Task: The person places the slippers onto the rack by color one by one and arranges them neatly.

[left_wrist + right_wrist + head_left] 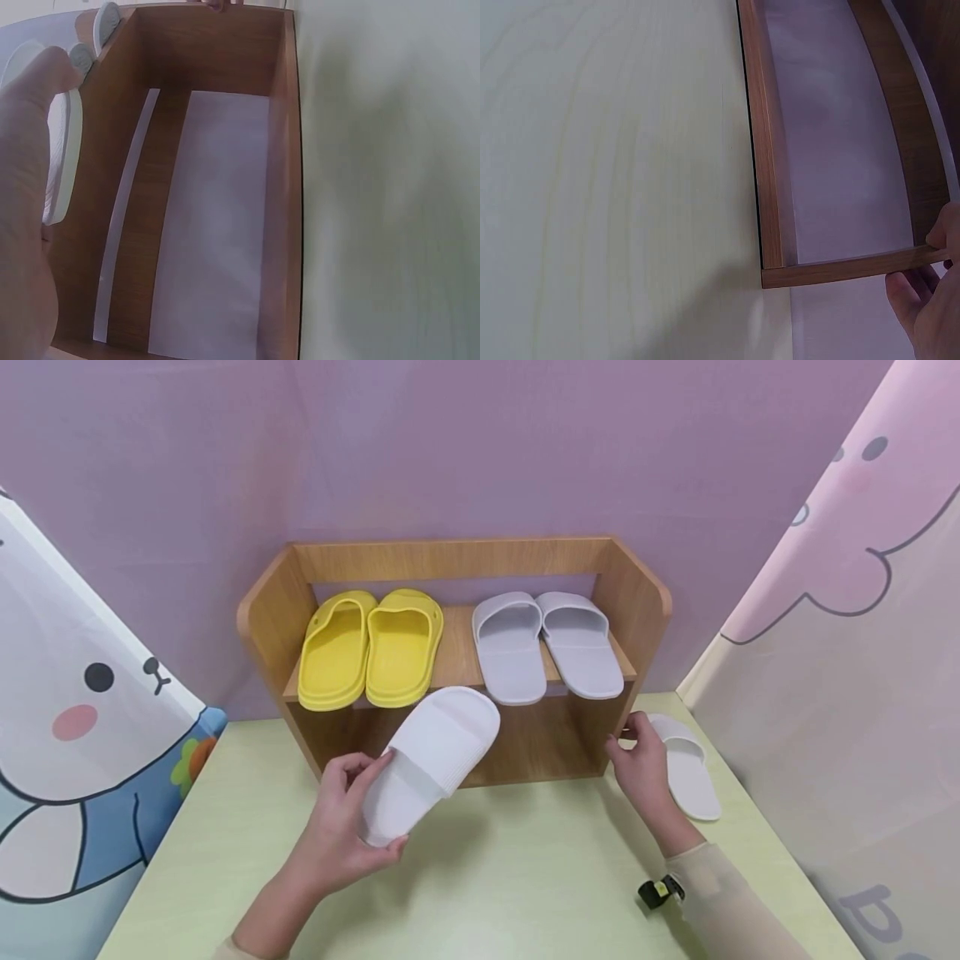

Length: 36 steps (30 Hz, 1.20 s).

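My left hand holds a white slipper by its open end, thumb on the upper side, tilted in front of the wooden shoe rack. In the left wrist view this slipper shows edge-on beside the hand. My right hand grips the front edge of the rack's right side panel, with fingers on both sides of it in the right wrist view. Just right of that hand, another white slipper lies on the table. Its strap is partly behind the hand.
On the rack's upper shelf stand yellow clogs at the left and grey slippers at the right. The pale green table runs between printed cloth walls. A small black device is at the right wrist.
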Available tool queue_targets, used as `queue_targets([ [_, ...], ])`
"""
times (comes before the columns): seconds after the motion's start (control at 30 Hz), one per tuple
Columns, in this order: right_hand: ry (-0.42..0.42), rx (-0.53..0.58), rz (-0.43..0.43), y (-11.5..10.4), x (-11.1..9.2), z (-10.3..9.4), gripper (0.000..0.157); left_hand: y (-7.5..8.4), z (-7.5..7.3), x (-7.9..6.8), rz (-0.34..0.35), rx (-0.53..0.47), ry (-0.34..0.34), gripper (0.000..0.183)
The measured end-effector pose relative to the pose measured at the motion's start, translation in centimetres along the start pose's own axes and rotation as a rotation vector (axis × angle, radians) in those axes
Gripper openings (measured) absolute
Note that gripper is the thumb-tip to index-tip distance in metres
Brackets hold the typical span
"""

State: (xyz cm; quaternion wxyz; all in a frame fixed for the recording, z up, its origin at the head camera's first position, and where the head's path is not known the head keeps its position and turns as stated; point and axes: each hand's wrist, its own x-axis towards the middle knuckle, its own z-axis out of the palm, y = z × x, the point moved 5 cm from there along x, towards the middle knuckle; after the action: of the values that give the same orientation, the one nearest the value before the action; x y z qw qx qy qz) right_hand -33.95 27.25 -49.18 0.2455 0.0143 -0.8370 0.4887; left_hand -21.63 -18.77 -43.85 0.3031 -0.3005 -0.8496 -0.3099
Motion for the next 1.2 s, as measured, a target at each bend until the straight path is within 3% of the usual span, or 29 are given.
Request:
queue_targets([
  [0.27, -0.003, 0.003, -0.002, -0.1, 0.0, 0.0, 0.019, -0.6, 1.2, -0.3, 0.024, 0.059, -0.045, 0.114],
  [0.4, -0.008, 0.008, 0.003, 0.0, 0.0, 0.0, 0.019, -1.3, 1.9, -0.7, 0.002, 0.067, -0.073, 0.115],
  [0.57, -0.009, 0.002, 0.012, 0.1, -0.2, -0.1, 0.019, -2.1, 2.8, -1.1, -0.079, 0.060, -0.113, 0.117],
  [0.87, -0.003, 0.015, -0.001, 0.1, 0.0, 0.1, 0.019, -3.4, 3.9, -1.5, -0.187, 0.067, -0.113, 0.112],
  [1.2, -0.004, 0.003, 0.002, 0.1, -0.2, 0.1, 0.019, -5.4, 4.8, -1.5, -0.341, 0.092, -0.058, 0.104],
])
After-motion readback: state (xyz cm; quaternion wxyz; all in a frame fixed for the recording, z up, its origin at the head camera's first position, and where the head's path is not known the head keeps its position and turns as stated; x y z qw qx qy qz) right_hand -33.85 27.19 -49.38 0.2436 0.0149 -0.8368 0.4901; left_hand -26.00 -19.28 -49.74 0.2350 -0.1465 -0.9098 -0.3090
